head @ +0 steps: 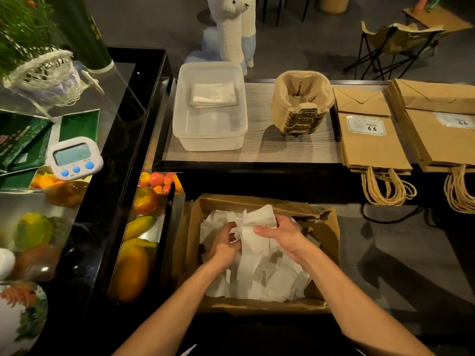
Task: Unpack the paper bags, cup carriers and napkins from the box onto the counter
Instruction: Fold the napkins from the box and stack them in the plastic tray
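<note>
An open cardboard box stands in front of me, filled with loose white napkins. Both hands are inside it. My left hand and my right hand together grip a bunch of napkins lifted a little above the pile. On the counter beyond the box stand a stack of brown cup carriers and two stacks of brown paper bags, one next to the carriers and one at the far right. A clear plastic tub on the counter holds a small stack of folded napkins.
A white timer sits on a glass display case at the left, with fruit below it. A plush llama stands behind the counter. A folding chair is at the back right. A basket with greenery is at the far left.
</note>
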